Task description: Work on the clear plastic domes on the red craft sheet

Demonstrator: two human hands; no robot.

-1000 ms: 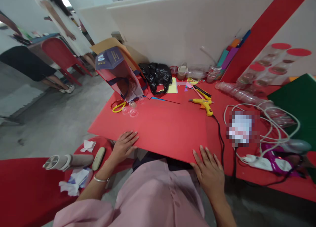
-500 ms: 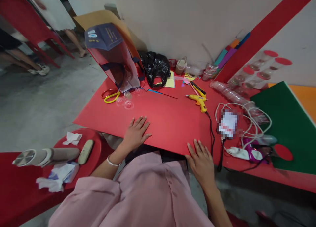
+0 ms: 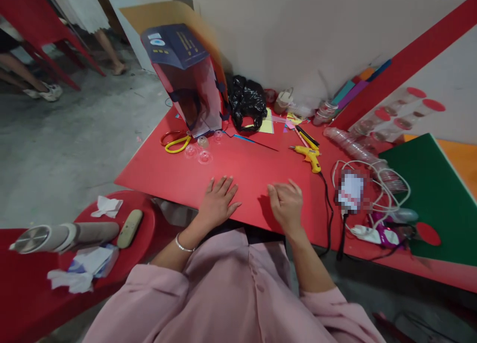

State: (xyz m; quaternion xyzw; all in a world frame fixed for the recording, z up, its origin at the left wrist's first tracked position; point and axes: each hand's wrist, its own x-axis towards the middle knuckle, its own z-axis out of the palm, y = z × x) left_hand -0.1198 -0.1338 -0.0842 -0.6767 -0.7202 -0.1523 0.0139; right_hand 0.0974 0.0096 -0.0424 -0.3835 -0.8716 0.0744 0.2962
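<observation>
The red table (image 3: 246, 174) lies before the person, and on it a yellow glue gun (image 3: 310, 158) rests on the far side of the right hand (image 3: 288, 204). That hand is over the table, nearer the person than the glue gun, its fingers bent inward and blurred; I cannot tell whether they hold anything or touch the table. The left hand (image 3: 218, 204), to the left of the glue gun, lies palm down on the table with its fingers spread and loose, grasping nothing. Well left of the glue gun are clear plastic lids (image 3: 204, 157) and scissors (image 3: 179, 144) with red and yellow handles. Left of and behind the glue gun stand a paper bag (image 3: 179, 44) and a black plastic bag (image 3: 248, 99). Right of the glue gun lie a stack of clear cups (image 3: 357, 149) and a green board (image 3: 432, 199). Far left of the glue gun, off the table, a flask (image 3: 97, 232) and tissues (image 3: 107, 207) are on a red stool (image 3: 149, 228).
</observation>
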